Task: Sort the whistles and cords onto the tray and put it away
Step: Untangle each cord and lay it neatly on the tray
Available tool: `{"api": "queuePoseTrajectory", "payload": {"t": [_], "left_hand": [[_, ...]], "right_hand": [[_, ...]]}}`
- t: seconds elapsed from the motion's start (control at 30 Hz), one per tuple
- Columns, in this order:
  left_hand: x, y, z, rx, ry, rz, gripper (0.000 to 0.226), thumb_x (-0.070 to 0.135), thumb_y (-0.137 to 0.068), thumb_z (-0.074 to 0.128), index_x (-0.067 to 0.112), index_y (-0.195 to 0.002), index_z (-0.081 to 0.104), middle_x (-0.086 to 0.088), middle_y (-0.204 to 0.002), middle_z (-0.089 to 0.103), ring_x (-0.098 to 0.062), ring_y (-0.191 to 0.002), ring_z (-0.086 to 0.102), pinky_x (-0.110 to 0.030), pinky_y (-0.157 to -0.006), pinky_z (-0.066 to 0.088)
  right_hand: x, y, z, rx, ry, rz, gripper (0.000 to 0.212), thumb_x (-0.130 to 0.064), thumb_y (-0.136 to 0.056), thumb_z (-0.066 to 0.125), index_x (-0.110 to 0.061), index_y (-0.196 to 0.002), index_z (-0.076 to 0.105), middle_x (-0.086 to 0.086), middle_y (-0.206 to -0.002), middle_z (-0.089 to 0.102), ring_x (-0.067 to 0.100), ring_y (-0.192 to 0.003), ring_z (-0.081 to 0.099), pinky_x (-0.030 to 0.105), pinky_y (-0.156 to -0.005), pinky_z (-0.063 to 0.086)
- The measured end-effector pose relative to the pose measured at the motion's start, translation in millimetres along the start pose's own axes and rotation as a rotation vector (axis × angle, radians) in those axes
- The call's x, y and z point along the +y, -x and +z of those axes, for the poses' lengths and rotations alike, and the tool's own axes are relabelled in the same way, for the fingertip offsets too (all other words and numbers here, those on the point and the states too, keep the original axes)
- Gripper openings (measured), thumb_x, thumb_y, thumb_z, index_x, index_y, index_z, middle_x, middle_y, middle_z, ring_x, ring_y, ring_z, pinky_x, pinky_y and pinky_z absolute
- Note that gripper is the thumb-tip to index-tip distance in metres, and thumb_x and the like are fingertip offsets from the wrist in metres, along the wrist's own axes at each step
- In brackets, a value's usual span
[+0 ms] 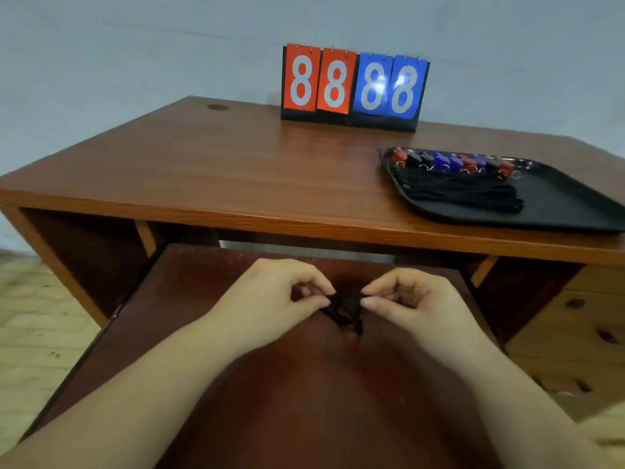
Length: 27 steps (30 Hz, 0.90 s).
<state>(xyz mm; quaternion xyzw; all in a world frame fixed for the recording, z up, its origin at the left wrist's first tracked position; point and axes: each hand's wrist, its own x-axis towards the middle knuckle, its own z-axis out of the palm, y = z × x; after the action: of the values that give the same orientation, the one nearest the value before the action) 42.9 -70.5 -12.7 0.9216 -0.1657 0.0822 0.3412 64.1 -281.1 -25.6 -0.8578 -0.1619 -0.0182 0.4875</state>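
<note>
Wooden counter point(209, 170) fills most of view, w/ a pull-out shelf point(304, 401) drawn out below its front edge. Drawers point(575, 326) at lower right, under the top. Scoreboard point(353, 86) stands upright at back edge, reads 88 red, 88 blue. Black tray point(575, 204) sits on counter's right side, its right end cut off by frame edge. On tray: bundle of black cords point(463, 194) laid across the left part, and a row of whistles point(453, 162) (red, blue, black) along the far rim, rings facing the cords, touching or just beside them. Over the shelf, both hands meet at centre. Left hand point(280, 292) fingers curled, thumb and forefinger pinching a loose cord point(345, 313). Right hand point(412, 296) same, pinching the cord's other side. Cord bunched betw. them, hanging down to the shelf; can't tell if a whistle is on it.
</note>
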Motion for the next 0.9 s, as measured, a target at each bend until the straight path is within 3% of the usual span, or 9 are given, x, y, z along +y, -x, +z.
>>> {"api": "queuePoseTrajectory", "payload": {"t": [0.13,0.3,0.47,0.57,0.73,0.8,0.9], "left_hand": [[-11.5,4.8,-1.7,0.007,-0.011,0.075,0.028,0.027,-0.078,0.072,0.041,-0.103,0.068,0.028,-0.092,0.063,0.009,-0.097,0.058,0.000,-0.074,0.040],[-10.2,7.7,5.9,0.045,0.150,0.034,0.032,0.058,-0.077,0.061,0.047,-0.107,0.062,0.030,-0.104,0.063,0.013,-0.106,0.054,-0.006,-0.091,0.041],[1.2,8.9,19.6,-0.058,0.407,-0.092,0.034,0.044,-0.071,0.065,0.036,-0.104,0.069,0.018,-0.095,0.072,0.008,-0.093,0.064,-0.016,-0.085,0.051],[1.8,10.3,27.2,-0.052,0.453,-0.121,0.022,0.030,-0.076,0.070,0.031,-0.098,0.073,0.013,-0.090,0.074,0.001,-0.086,0.068,-0.022,-0.082,0.054],[5.1,9.5,29.7,-0.044,0.678,-0.245,0.012,0.014,-0.083,0.065,0.021,-0.092,0.069,0.001,-0.078,0.075,-0.009,-0.077,0.071,-0.018,-0.073,0.053],[5.7,9.2,29.0,-0.007,0.792,-0.311,0.008,0.014,-0.081,0.066,0.017,-0.089,0.068,-0.003,-0.079,0.075,-0.013,-0.077,0.071,-0.019,-0.071,0.054],[5.2,7.8,29.7,0.084,0.885,-0.364,0.014,0.022,-0.066,0.074,0.019,-0.079,0.074,0.001,-0.092,0.074,-0.012,-0.090,0.069,-0.023,-0.079,0.054]], "right_hand": [[2.6,2.4,-1.6,0.082,-0.109,0.012,0.014,-0.021,-0.074,0.075,-0.034,-0.078,0.074,-0.012,-0.081,0.072,0.003,-0.078,0.066,0.018,-0.073,0.049],[-2.9,4.6,3.5,0.067,-0.135,-0.010,0.020,-0.014,-0.071,0.078,-0.030,-0.080,0.070,-0.012,-0.085,0.072,0.002,-0.079,0.066,0.012,-0.073,0.049],[-11.3,9.7,16.3,0.023,-0.215,-0.059,0.010,-0.031,-0.066,0.073,-0.026,-0.074,0.071,-0.008,-0.077,0.072,0.003,-0.073,0.067,0.012,-0.068,0.048],[-11.9,11.0,21.5,0.042,-0.270,-0.037,0.012,-0.029,-0.066,0.074,-0.021,-0.075,0.072,-0.006,-0.074,0.072,0.003,-0.069,0.066,0.012,-0.064,0.049],[-10.5,9.9,23.9,0.108,-0.463,0.062,0.031,-0.030,-0.063,0.072,-0.018,-0.090,0.066,0.000,-0.067,0.070,0.009,-0.064,0.066,0.016,-0.063,0.051],[-10.4,10.2,23.4,0.097,-0.429,0.083,0.037,-0.034,-0.062,0.072,-0.021,-0.096,0.064,-0.003,-0.075,0.071,0.006,-0.070,0.066,0.015,-0.067,0.051],[-9.7,13.2,28.2,-0.045,-0.345,0.129,0.045,-0.039,-0.062,0.072,-0.027,-0.103,0.061,-0.011,-0.094,0.072,0.003,-0.089,0.067,0.016,-0.079,0.051]]}}
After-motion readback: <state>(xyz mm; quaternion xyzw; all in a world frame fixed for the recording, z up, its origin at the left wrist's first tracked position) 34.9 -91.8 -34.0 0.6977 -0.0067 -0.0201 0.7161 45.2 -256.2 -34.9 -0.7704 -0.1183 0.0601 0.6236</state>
